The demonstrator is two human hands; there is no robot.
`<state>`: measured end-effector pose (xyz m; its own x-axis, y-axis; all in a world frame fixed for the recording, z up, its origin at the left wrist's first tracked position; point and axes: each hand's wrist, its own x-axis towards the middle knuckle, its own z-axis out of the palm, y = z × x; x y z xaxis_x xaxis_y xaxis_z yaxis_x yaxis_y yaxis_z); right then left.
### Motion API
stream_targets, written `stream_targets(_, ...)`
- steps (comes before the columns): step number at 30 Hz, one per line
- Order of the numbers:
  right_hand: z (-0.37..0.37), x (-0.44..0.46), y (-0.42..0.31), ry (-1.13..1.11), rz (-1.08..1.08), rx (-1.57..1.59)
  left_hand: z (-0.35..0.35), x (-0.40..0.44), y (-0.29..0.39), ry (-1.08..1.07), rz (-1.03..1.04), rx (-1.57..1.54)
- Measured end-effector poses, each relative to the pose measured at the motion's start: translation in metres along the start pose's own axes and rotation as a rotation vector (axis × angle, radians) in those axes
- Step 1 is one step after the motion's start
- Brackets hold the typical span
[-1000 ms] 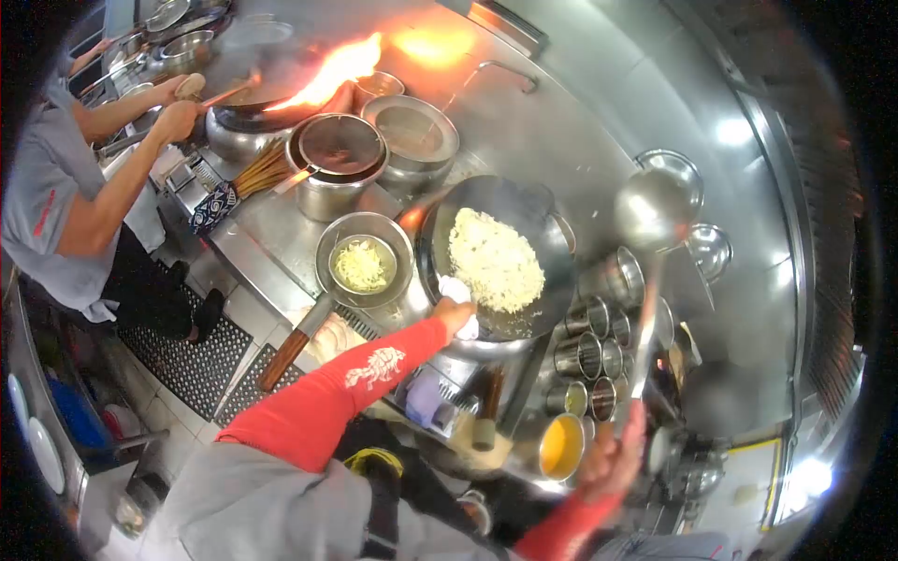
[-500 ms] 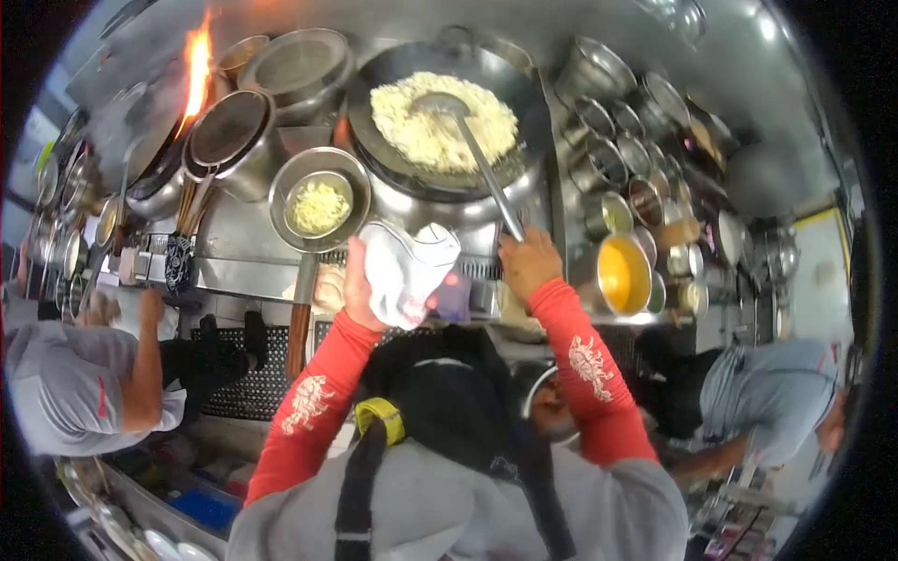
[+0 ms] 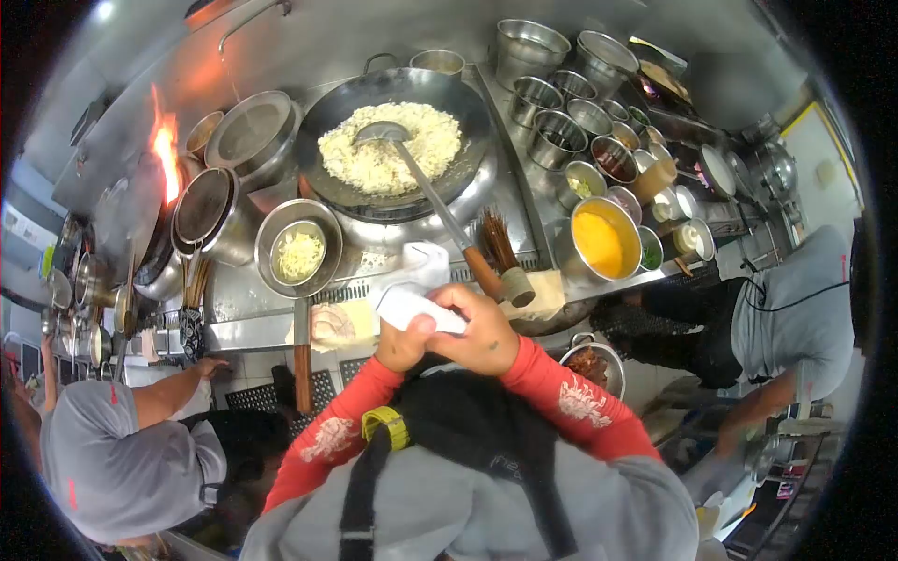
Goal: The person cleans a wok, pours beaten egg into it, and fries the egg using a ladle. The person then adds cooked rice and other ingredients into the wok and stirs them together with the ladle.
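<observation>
My left hand (image 3: 404, 344) and my right hand (image 3: 479, 329) are together in front of my apron. Both are closed on a soft, crumpled white thing (image 3: 398, 297), a cloth or a bag; I cannot tell which. Beyond them stands a large wok (image 3: 309, 154) holding a pale, crumbly food like egg fried rice (image 3: 426, 140). A ladle (image 3: 426, 182) lies in the wok, its bowl on the food. Its wooden handle slants toward my right hand, which is off it. Beside the handle is a bamboo brush (image 3: 501, 245).
Left of the wok, a strainer (image 3: 267, 252) holds a bowl (image 3: 297, 260) of shredded food. Flame (image 3: 166, 154) rises farther left. To the right are several metal pots and a pot of yellow liquid (image 3: 599, 245). Co-workers stand at left (image 3: 131, 449) and right (image 3: 781, 318).
My right hand has let go of the ladle's handle and joined my left hand on the white thing. The ladle stays in the wok. The view has shifted.
</observation>
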<state>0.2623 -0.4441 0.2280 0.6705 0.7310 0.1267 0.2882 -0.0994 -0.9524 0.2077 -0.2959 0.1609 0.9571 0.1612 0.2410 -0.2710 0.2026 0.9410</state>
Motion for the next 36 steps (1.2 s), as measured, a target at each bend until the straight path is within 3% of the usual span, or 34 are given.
stream_targets(3, -0.028, -0.005, 0.014, -0.199, 0.085, 0.55, 0.017, 0.004, 0.004, -0.086, -0.046, 0.161)
stream_targets(4, -0.043, -0.006, 0.015, -0.287, 0.197, 0.692, 0.031, 0.005, 0.006, -0.042, -0.104, 0.051)
stream_targets(7, -0.071, -0.008, 0.024, -0.082, 0.066, 0.563, 0.042, 0.017, -0.001, -0.095, -0.118, 0.28)
stream_targets(8, -0.079, -0.009, 0.025, 0.119, 0.008, 0.502, 0.045, 0.02, -0.005, -0.107, -0.286, 0.089)
stream_targets(9, -0.104, -0.004, 0.029, 0.351, -0.311, -0.195, 0.05, 0.019, -0.008, -0.112, -0.463, -0.101)
stream_targets(11, -0.126, -0.005, 0.034, 0.479, -0.215, 0.182, 0.069, 0.024, -0.012, -0.118, -0.44, -0.194)
stream_targets(15, -0.13, -0.028, 0.041, 0.215, -0.321, -0.096, 0.099, 0.033, -0.008, -0.06, -0.58, -0.406)
stream_targets(17, -0.13, -0.033, 0.063, 0.295, -0.304, -0.218, 0.099, 0.036, -0.019, -0.271, -0.557, -0.217)
stream_targets(18, -0.135, -0.035, 0.062, 0.318, -0.201, -0.057, 0.113, 0.036, -0.014, -0.241, -0.493, -0.054)
stream_targets(19, -0.15, -0.042, 0.064, 0.41, -0.148, -0.047, 0.123, 0.036, -0.006, -0.203, -0.421, 0.114)
stream_targets(21, -0.187, -0.051, 0.073, 0.585, -0.051, -0.007, 0.105, 0.025, -0.008, -0.113, -0.506, 0.048)
stream_targets(22, -0.216, -0.056, 0.099, 0.808, -0.166, -0.231, 0.096, 0.024, -0.001, -0.088, -0.551, 0.073)
stream_targets(23, -0.244, -0.062, 0.106, 1.106, -0.021, -0.037, 0.086, 0.021, 0.006, -0.064, -0.595, 0.097)
stream_targets(25, -0.322, -0.087, 0.177, 1.53, -0.164, -0.226, 0.116, 0.039, 0.04, 0.043, -0.359, 0.352)
stream_targets(26, -0.357, -0.105, 0.204, 1.66, -0.182, -0.489, 0.113, 0.045, 0.041, 0.05, -0.325, 0.333)
stream_targets(27, -0.385, -0.125, 0.223, 1.605, -0.161, -0.459, 0.104, 0.046, 0.045, 0.081, -0.29, 0.327)
stream_targets(28, -0.402, -0.137, 0.234, 1.577, 0.106, -0.56, 0.093, 0.043, 0.056, 0.141, -0.251, 0.339)
stream_targets(30, -0.419, -0.141, 0.257, 1.377, 0.149, -0.713, 0.095, 0.044, 0.069, 0.22, -0.335, 0.166)
stream_targets(31, -0.429, -0.142, 0.267, 1.277, 0.157, -0.784, 0.057, 0.036, 0.054, 0.117, -0.25, 0.528)
stream_targets(32, -0.438, -0.14, 0.297, 1.287, -0.031, -0.531, 0.085, 0.05, 0.076, 0.145, -0.293, 0.39)
stream_targets(33, -0.442, -0.139, 0.301, 1.231, -0.05, -0.409, 0.071, 0.045, 0.063, 0.114, -0.268, 0.436)
stream_targets(34, -0.45, -0.14, 0.314, 1.229, -0.068, -0.436, 0.073, 0.05, 0.067, 0.114, -0.255, 0.489)
stream_targets(35, -0.45, -0.137, 0.319, 1.231, -0.051, -0.262, 0.074, 0.05, 0.063, 0.17, -0.297, 0.342)
stream_targets(36, -0.454, -0.136, 0.33, 1.376, 0.068, -0.289, 0.067, 0.047, 0.055, 0.191, -0.298, 0.349)
